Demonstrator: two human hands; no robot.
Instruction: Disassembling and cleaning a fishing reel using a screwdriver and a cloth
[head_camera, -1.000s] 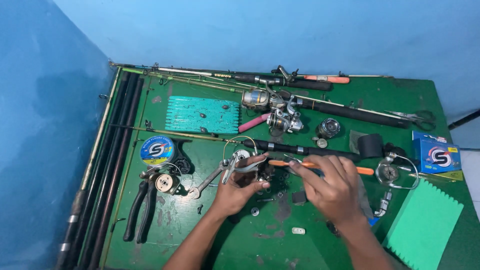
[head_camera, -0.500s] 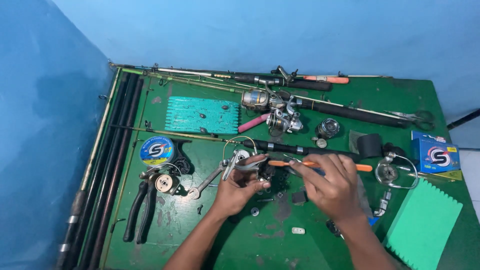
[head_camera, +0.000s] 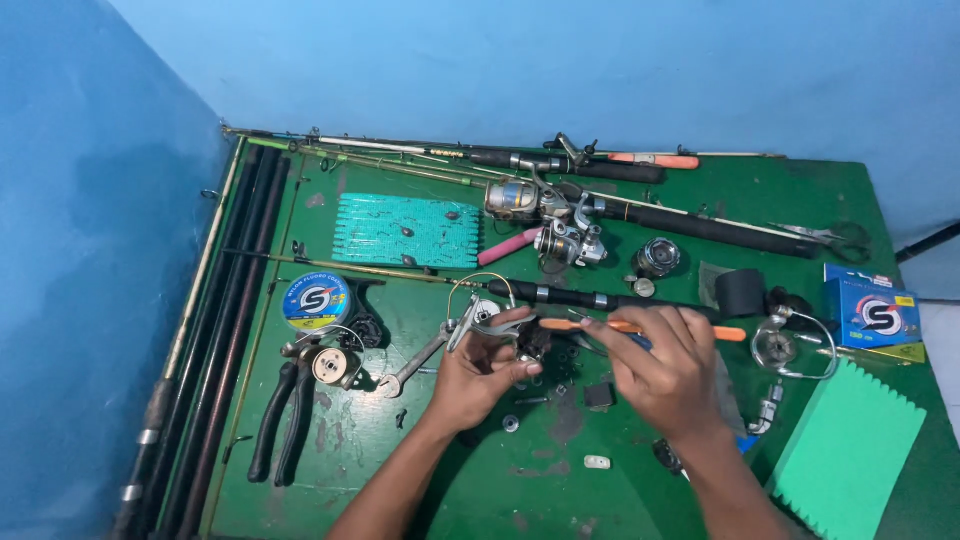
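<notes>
**Reel half apart in the middle of a crowded green bench**

Dead center of the frame, the left hand is curled shut around a small reel part, pinching it between thumb and fingers. The right hand is closed on an orange-handled tool, with its tip hidden behind the fingers near the part.

Risk-wise, the tiny loose bits sitting just below the hands look like the weak spot. One bump of a wrist could probably send them rolling off among the clutter. A slip of the tool could also jab the left thumb, since the hands are nearly touching.

Pliers and a line spool lie at mid left, rods run along the left edge, and a green foam block sits at lower right.
</notes>
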